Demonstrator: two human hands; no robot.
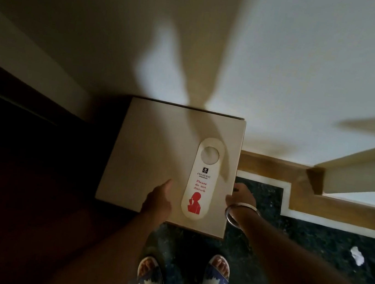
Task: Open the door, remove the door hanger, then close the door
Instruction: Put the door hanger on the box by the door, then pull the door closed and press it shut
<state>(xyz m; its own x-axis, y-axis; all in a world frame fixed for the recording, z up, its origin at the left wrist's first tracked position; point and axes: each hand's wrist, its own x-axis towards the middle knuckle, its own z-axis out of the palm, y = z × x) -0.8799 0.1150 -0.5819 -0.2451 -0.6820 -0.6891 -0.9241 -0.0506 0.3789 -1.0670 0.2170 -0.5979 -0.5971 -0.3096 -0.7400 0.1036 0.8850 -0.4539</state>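
The door hanger [201, 178], a white card with a round hook hole at its far end and red "Please do not disturb" lettering, lies flat on the top of a pale box-like stand [151, 151] set against the wall [289, 60]. It is off any handle, so the removal step appears complete at this moment; no door is identifiable in this view, and whether it stands open or closed cannot be determined. The left hand [158, 199] rests on the stand top just beside the card's left edge, fingers loosely extended and holding nothing. The right hand [241, 196], with a metal bangle [239, 213] at the wrist, sits at the stand's right edge; it looks partly curled over that edge, but dim light prevents confirming whether it clasps the edge or only touches it. The card lies between the two hands, touched by neither as far as can be seen. The remaining step is judged to be closing the door: this calls for withdrawing both hands, turning toward the door and taking its handle. Sandalled feet [183, 278] stand on the dark stone floor [300, 242].
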